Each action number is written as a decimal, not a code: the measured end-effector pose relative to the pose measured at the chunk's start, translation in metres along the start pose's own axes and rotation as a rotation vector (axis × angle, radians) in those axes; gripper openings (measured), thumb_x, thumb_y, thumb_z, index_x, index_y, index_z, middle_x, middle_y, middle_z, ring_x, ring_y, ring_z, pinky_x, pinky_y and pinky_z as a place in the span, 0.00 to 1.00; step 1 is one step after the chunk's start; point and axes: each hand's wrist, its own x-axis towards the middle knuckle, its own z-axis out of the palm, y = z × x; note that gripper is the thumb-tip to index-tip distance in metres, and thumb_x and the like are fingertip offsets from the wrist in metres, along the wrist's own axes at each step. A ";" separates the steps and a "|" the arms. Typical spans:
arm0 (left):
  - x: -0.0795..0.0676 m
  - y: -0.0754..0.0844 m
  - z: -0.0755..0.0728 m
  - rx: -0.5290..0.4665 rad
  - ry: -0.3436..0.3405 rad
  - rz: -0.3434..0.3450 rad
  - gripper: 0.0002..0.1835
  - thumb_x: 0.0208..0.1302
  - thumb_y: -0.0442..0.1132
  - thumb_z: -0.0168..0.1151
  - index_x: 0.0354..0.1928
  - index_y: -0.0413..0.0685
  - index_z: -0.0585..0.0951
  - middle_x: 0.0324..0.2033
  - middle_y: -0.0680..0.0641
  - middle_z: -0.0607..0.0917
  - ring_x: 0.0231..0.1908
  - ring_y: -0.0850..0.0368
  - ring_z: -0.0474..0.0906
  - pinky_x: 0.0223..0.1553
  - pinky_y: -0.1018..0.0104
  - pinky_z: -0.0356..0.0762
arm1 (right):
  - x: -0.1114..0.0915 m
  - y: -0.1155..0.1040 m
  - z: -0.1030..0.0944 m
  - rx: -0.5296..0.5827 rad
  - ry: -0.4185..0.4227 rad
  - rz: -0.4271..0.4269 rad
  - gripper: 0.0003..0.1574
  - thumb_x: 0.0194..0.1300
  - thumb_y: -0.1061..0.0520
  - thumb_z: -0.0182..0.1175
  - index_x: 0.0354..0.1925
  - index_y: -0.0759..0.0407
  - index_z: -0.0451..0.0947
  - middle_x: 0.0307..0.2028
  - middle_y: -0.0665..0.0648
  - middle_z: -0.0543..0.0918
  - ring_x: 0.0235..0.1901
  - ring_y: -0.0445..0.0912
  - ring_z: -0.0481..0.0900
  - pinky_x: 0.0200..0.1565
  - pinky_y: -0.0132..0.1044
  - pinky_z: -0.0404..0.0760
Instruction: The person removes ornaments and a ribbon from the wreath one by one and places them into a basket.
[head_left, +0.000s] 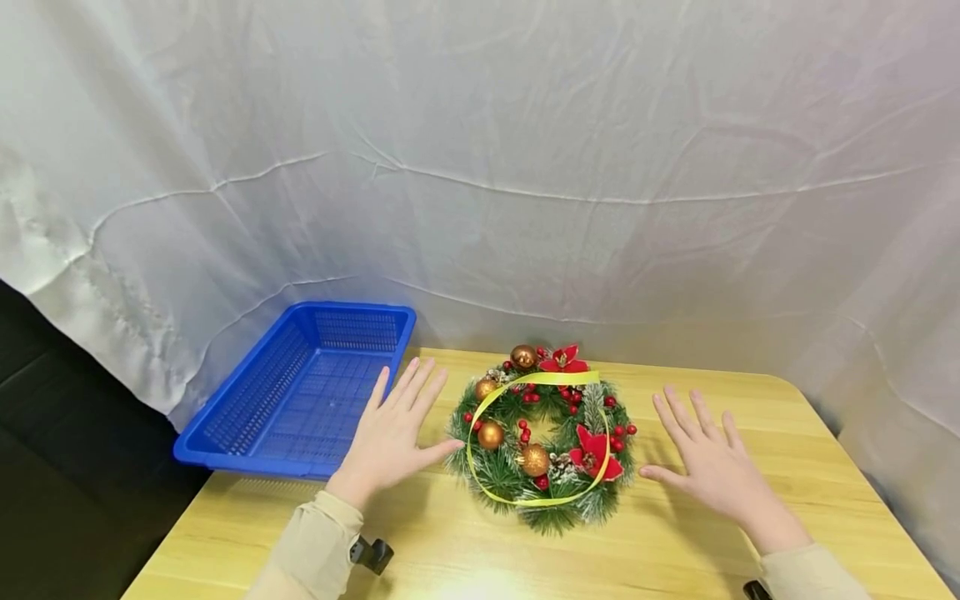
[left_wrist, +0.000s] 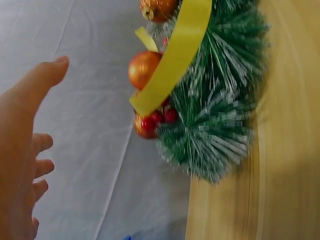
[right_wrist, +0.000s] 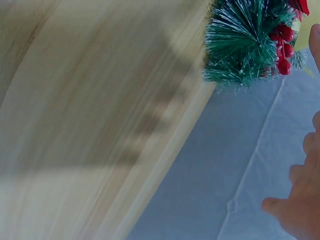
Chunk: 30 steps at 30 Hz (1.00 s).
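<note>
A green Christmas wreath (head_left: 555,517) with frosted tips lies on the wooden table, set with orange-gold balls (head_left: 491,435), red berries and red poinsettia flowers (head_left: 595,452). A loop of yellow ribbon (head_left: 543,502) lies over its top. To the wreath's left my left hand (head_left: 393,437) is spread with straight fingers, its thumb pointing at the wreath's edge. My right hand (head_left: 708,462) is spread the same way on the other side, a small gap from the berries. Neither hand holds anything. Both wrist views show the wreath's side, the left one with the ribbon (left_wrist: 172,60) standing out.
A blue plastic basket (head_left: 191,450) with slotted walls stands at the table's back left, partly behind my left hand. Grey cloth (head_left: 525,208) hangs behind the table (head_left: 795,450). Dark material (head_left: 67,467) fills the far left.
</note>
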 end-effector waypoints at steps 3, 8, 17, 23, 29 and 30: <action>0.001 0.009 -0.001 -0.035 0.022 0.025 0.52 0.56 0.76 0.46 0.75 0.53 0.51 0.73 0.48 0.52 0.72 0.51 0.42 0.70 0.47 0.31 | 0.001 -0.002 0.005 0.008 -0.002 -0.014 0.64 0.58 0.27 0.57 0.76 0.47 0.34 0.75 0.52 0.37 0.72 0.53 0.26 0.65 0.53 0.18; 0.001 0.030 0.001 -0.128 0.056 0.085 0.48 0.59 0.75 0.44 0.73 0.52 0.56 0.71 0.47 0.59 0.70 0.50 0.51 0.71 0.49 0.40 | 0.005 -0.007 0.012 0.026 -0.017 -0.048 0.60 0.60 0.28 0.55 0.76 0.46 0.36 0.75 0.52 0.40 0.72 0.54 0.28 0.66 0.52 0.21; -0.002 0.073 0.015 -0.335 0.100 0.123 0.44 0.57 0.64 0.62 0.71 0.52 0.63 0.66 0.50 0.68 0.63 0.51 0.65 0.65 0.51 0.61 | 0.012 -0.011 0.021 0.033 -0.014 -0.089 0.58 0.60 0.27 0.53 0.76 0.43 0.37 0.75 0.50 0.41 0.72 0.53 0.30 0.67 0.51 0.21; -0.002 0.095 0.033 -0.511 0.159 0.098 0.37 0.59 0.54 0.65 0.68 0.49 0.66 0.62 0.49 0.70 0.61 0.55 0.66 0.62 0.56 0.67 | 0.013 -0.010 0.021 0.076 -0.033 -0.116 0.60 0.57 0.29 0.58 0.76 0.44 0.39 0.75 0.50 0.42 0.72 0.55 0.31 0.67 0.53 0.24; -0.005 0.111 0.055 -0.684 0.219 -0.003 0.33 0.58 0.44 0.69 0.65 0.46 0.70 0.61 0.49 0.71 0.60 0.54 0.67 0.60 0.60 0.70 | 0.015 -0.010 0.022 0.128 -0.087 -0.129 0.60 0.56 0.29 0.58 0.76 0.49 0.43 0.75 0.51 0.41 0.72 0.58 0.33 0.67 0.55 0.26; -0.005 0.113 0.058 -0.706 0.230 -0.018 0.32 0.58 0.43 0.69 0.64 0.45 0.71 0.61 0.48 0.71 0.60 0.54 0.67 0.60 0.60 0.70 | 0.015 -0.010 0.022 0.132 -0.089 -0.127 0.60 0.56 0.29 0.58 0.75 0.49 0.44 0.75 0.51 0.41 0.72 0.58 0.33 0.67 0.55 0.26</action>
